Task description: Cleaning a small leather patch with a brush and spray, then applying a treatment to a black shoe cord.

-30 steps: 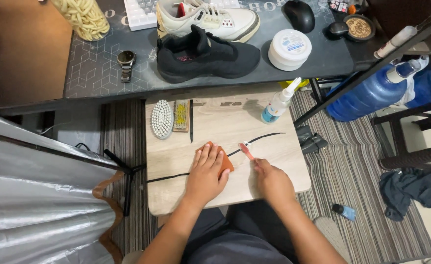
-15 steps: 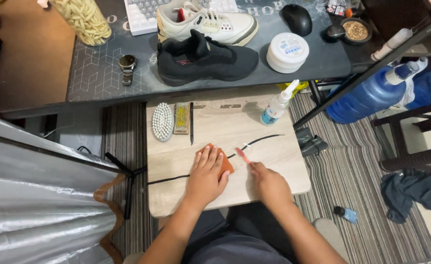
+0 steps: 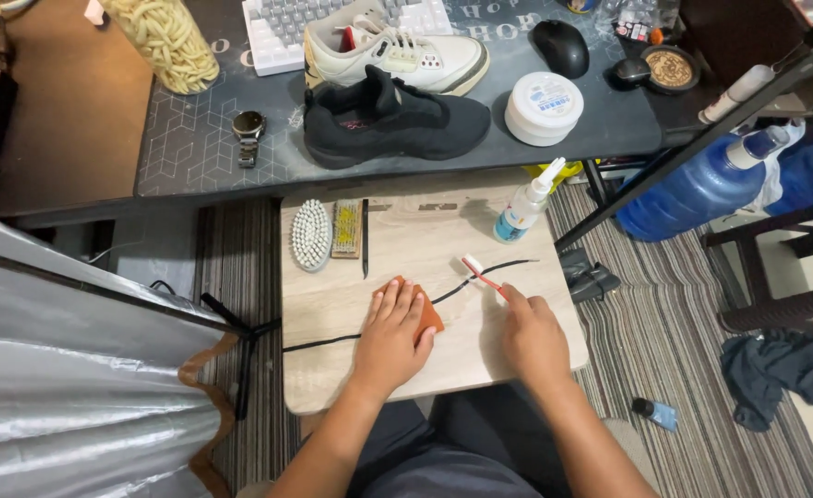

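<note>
Left hand: I see my left hand (image 3: 395, 330) lying flat, fingers together and stretched forward, pressing an orange-brown pad (image 3: 421, 307) onto the black shoelace (image 3: 452, 290); my guess is that it pins the lace so it cannot slide.
Right hand: my right hand (image 3: 531, 334), just right of the pad, is closed around a red-handled toothbrush (image 3: 480, 273), index finger laid along the handle, bristle head resting on the lace beyond the pad.
Desk: the dark desk (image 3: 194, 138) stands past the far edge of the wooden board (image 3: 397, 249) I work on.
Water jug: a blue jug (image 3: 701, 189) sits far right of the pad, off the board.
Shoes: a black sneaker (image 3: 392, 115) and a white sneaker (image 3: 397, 51) rest on the desk, well beyond the pad, both apparently without laces.
Cream tub: a round white tub (image 3: 543, 106) sits on the desk, beyond and right of the pad.
Spray bottle: a small spray bottle (image 3: 522, 207) stands on the board, beyond and right of the pad, within easy reach.
Brushes: an oval white brush (image 3: 311, 233) and a small yellow-bristled brush (image 3: 346, 228) lie beyond and left of the pad, set aside.
</note>
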